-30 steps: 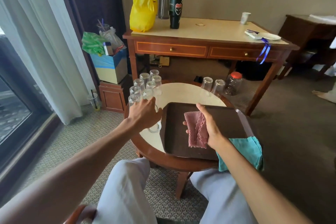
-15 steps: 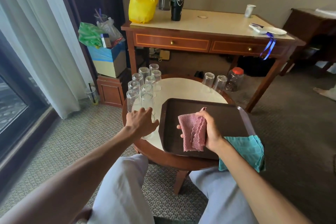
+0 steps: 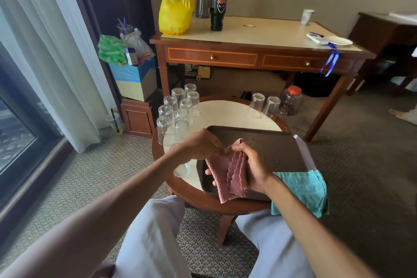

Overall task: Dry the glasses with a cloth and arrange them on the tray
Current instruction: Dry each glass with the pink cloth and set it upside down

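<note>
**Left hand off the tumbler and onto the cloth: drying has not begun**

Your left hand (image 3: pixel 198 145) has come away from the tumblers and crossed to the pink cloth (image 3: pixel 230 171), which your right hand (image 3: pixel 253 165) has raised off the brown tray (image 3: pixel 270 149). The right hand grips the cloth with its thumb on top and its fingers underneath. The left hand's curled fingertips meet the cloth's upper corner and seem to pinch it, though the contact is partly hidden.

The lone tumbler (image 3: pixel 181 168) you had drawn out of the group stands mouth-down on the round desk (image 3: pixel 225 113). It is just beside the tray's left edge, under your left wrist, with no fingers round it. I read this as you readying the cloth, opening or refolding it, before the first wipe. The task is at its very start.

Counted:
- **Tumblers:** twelve, all upside down and none on the tray.
  - The lone one.
  - Nine in the cluster of tumblers (image 3: pixel 178 108) on the desk's left side. They are clear and overlap, so nine is my best count.
  - Two in the far pair of tumblers (image 3: pixel 264 105) at the desk's far right edge.
- **Tray:** one, carrying nothing.
- **Cloths:** two, the pink one between your hands and a teal cloth (image 3: pixel 302 192) hanging off the near right corner beside your right forearm.
</note>
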A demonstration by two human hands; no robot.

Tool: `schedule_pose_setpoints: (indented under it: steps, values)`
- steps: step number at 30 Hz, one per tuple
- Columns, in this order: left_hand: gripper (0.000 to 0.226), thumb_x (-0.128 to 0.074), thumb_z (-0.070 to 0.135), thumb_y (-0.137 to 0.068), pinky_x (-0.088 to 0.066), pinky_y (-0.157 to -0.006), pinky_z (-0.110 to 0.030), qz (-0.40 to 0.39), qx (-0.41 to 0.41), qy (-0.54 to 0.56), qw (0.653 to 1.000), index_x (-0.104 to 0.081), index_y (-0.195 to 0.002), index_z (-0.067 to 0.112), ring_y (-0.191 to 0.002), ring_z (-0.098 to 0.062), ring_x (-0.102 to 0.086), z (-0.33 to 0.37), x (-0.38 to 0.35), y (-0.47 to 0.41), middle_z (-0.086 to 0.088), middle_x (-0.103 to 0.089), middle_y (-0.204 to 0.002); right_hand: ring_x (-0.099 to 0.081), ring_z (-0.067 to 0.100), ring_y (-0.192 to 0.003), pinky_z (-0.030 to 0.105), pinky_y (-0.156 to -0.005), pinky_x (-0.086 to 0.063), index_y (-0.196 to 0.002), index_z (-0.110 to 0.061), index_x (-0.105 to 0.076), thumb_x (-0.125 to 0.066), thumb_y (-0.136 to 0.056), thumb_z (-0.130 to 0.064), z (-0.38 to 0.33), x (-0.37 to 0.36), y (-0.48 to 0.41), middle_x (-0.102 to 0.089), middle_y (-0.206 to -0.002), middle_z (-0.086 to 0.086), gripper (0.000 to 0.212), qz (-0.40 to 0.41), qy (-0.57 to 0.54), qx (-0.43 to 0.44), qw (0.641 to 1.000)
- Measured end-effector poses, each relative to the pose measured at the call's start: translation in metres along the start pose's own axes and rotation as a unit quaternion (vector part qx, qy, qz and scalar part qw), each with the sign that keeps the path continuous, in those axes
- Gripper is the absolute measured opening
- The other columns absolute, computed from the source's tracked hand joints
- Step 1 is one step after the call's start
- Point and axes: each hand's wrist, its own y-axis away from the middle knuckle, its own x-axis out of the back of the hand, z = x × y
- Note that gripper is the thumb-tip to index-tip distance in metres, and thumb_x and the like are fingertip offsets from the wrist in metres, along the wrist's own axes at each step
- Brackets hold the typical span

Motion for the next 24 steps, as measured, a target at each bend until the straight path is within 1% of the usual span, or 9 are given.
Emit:
schedule_pose_setpoints:
  steps: [3,5,7,11,14,16,20,22,24]
  values:
    - [0.013,-0.079,0.02,-0.09,-0.05,-0.07,-0.02,-0.029,0.013,0.028,0.999,-0.082,-0.102,0.024,-0.086,-0.01,-0.065,0.002,0.0,-0.002,0.014,-0.071,-0.085,-0.054,0.054,-0.114,0.06,-0.095,-0.048,-0.125,0.002,-0.056,-0.052,-0.091,-0.035,0.003,0.01,0.006,-0.055,-0.127,0.039,0.051,0.033,0.011,0.002,0.999]
    - [0.014,-0.073,0.013,-0.094,-0.049,-0.072,-0.021,-0.041,0.021,0.041,0.998,-0.081,-0.104,0.018,-0.086,-0.011,-0.062,0.005,0.001,-0.002,0.009,-0.07,-0.087,-0.063,0.038,-0.093,0.046,-0.081,-0.054,-0.11,-0.002,-0.064,-0.06,-0.08,-0.032,-0.001,0.018,0.009,-0.064,-0.104,0.026,0.042,0.087,0.042,0.014,0.995]
    - [0.012,-0.067,0.008,-0.096,-0.046,-0.069,-0.023,-0.047,0.031,0.072,0.996,-0.078,-0.102,0.011,-0.08,-0.013,-0.057,0.008,0.003,0.0,0.0,-0.066,-0.088,-0.06,0.024,-0.081,0.034,-0.068,-0.049,-0.093,-0.015,-0.065,-0.062,-0.072,-0.032,-0.005,0.023,0.013,-0.062,-0.087,0.011,0.028,0.115,0.061,0.019,0.991]
    - [0.016,-0.066,0.007,-0.097,-0.044,-0.064,-0.022,-0.033,0.043,0.14,0.989,-0.07,-0.084,0.015,-0.078,-0.012,-0.054,0.014,0.009,0.004,0.001,-0.06,-0.083,-0.063,0.022,-0.087,0.034,-0.068,-0.052,-0.1,-0.022,-0.074,-0.065,-0.077,-0.04,-0.009,0.027,0.016,-0.07,-0.093,0.007,0.03,0.121,0.073,0.037,0.989]
    - [0.016,-0.068,0.018,-0.097,-0.047,-0.071,-0.026,0.011,0.05,0.158,0.986,-0.069,-0.081,0.018,-0.091,-0.017,-0.057,0.012,0.015,0.001,-0.001,-0.063,-0.093,-0.068,0.023,-0.1,0.039,-0.073,-0.058,-0.124,-0.026,-0.067,-0.077,-0.074,-0.046,-0.011,0.02,0.017,-0.072,-0.109,0.004,0.055,0.081,0.104,0.028,0.991]
    - [0.016,-0.07,0.026,-0.096,-0.048,-0.072,-0.028,0.028,0.054,0.177,0.982,-0.069,-0.083,0.016,-0.094,-0.021,-0.059,0.009,0.017,0.0,-0.005,-0.064,-0.097,-0.066,0.027,-0.111,0.038,-0.075,-0.059,-0.129,-0.024,-0.062,-0.087,-0.068,-0.038,-0.008,0.018,0.012,-0.071,-0.118,0.006,0.068,0.101,0.14,0.029,0.984]
    - [0.017,-0.076,0.026,-0.091,-0.045,-0.06,-0.024,0.052,0.065,0.177,0.981,-0.068,-0.084,0.013,-0.081,-0.017,-0.058,0.006,0.019,0.0,-0.005,-0.063,-0.089,-0.065,0.029,-0.109,0.036,-0.072,-0.06,-0.123,-0.016,-0.064,-0.083,-0.078,-0.028,-0.004,0.017,0.009,-0.072,-0.114,0.009,0.05,0.18,0.103,0.054,0.977]
    - [0.012,-0.077,0.023,-0.091,-0.047,-0.059,-0.023,0.06,0.076,0.19,0.977,-0.067,-0.087,0.016,-0.088,-0.019,-0.061,0.003,0.022,0.001,-0.008,-0.065,-0.098,-0.064,0.029,-0.104,0.033,-0.066,-0.058,-0.122,-0.012,-0.063,-0.074,-0.087,-0.03,-0.005,0.018,0.009,-0.067,-0.115,0.013,0.041,0.201,0.056,0.065,0.976]
    - [0.013,-0.076,0.015,-0.091,-0.053,-0.062,-0.024,0.07,0.088,0.208,0.972,-0.064,-0.095,0.021,-0.099,-0.024,-0.065,0.003,0.025,0.004,-0.012,-0.065,-0.11,-0.063,0.028,-0.105,0.032,-0.065,-0.056,-0.132,-0.008,-0.056,-0.079,-0.079,-0.03,-0.006,0.019,0.009,-0.062,-0.124,0.016,0.061,0.212,0.021,0.078,0.974]
